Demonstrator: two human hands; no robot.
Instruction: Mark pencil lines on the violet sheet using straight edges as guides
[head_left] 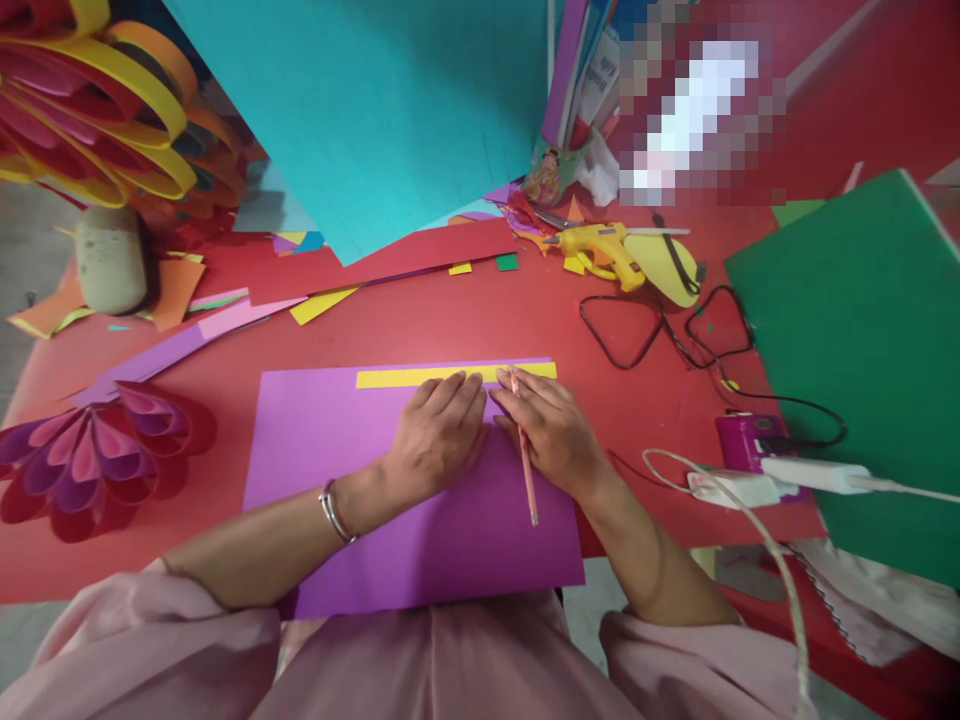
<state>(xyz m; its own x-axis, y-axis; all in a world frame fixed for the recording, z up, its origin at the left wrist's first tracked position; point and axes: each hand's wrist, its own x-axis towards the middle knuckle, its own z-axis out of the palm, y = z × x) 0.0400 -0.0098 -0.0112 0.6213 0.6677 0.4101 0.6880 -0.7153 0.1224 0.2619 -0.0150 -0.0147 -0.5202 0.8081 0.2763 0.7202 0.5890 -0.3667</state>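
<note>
A narrow, straight yellow paper strip (pixel 386 380) lies along the far edge of a rectangular purple paper sheet (pixel 322 440), close to parallel with that edge and reaching toward its right corner. The sheet rests on a red-topped table (pixel 450 320), its near edge extending a little past the table's own.

The left hand (pixel 439 435) is over the sheet, palm down, fingers side by side and bent, their tips at the strip; its thumb is mostly hidden, so whether this grip pinches the paper I cannot tell. A silver-coloured bangle (pixel 335 515) circles the wrist. The right hand (pixel 551 430), just beside it, has its fingertips at the strip too, and its grip pinches a slim pink pencil (pixel 529 485) between the fingers, the long end slanting back toward the person.

Left of the sheet sits a looped paper flower in red, pink and purple (pixel 82 450). Beyond the strip, a long red paper piece (pixel 390 260) lies among coloured scraps, with a large turquoise sheet (pixel 390 120) above it. Far right of these are a yellow glue gun (pixel 600 248) and its looped black cord (pixel 628 367); a big green sheet (pixel 840 350) covers the table's right side.
</note>
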